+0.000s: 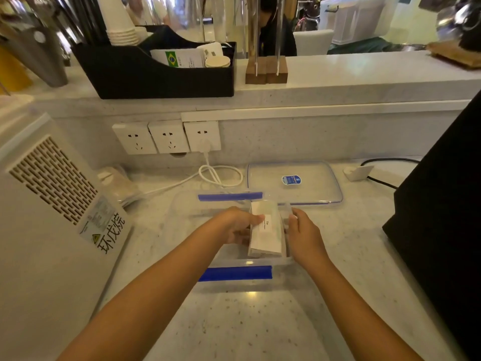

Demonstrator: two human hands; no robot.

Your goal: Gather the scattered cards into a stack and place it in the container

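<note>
Both hands lower a white paper card stack [266, 231] into a clear plastic container with blue clips [235, 273]. Left hand [238, 226] grasps it; right hand [303, 234], apparently open-fingered, should steady it flat.

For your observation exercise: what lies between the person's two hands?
The head view shows the card stack in the clear container, between left hand and right hand.

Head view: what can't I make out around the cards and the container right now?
- Card stack: count and print unreadable, too small and blurred.
- Left hand fingers: tucked behind the stack, so the grip is unclear.
- Container: clear walls nearly vanish against the counter; its floor under the stack is hidden.
- Right hand: contact with the container's side cannot be told.
</note>
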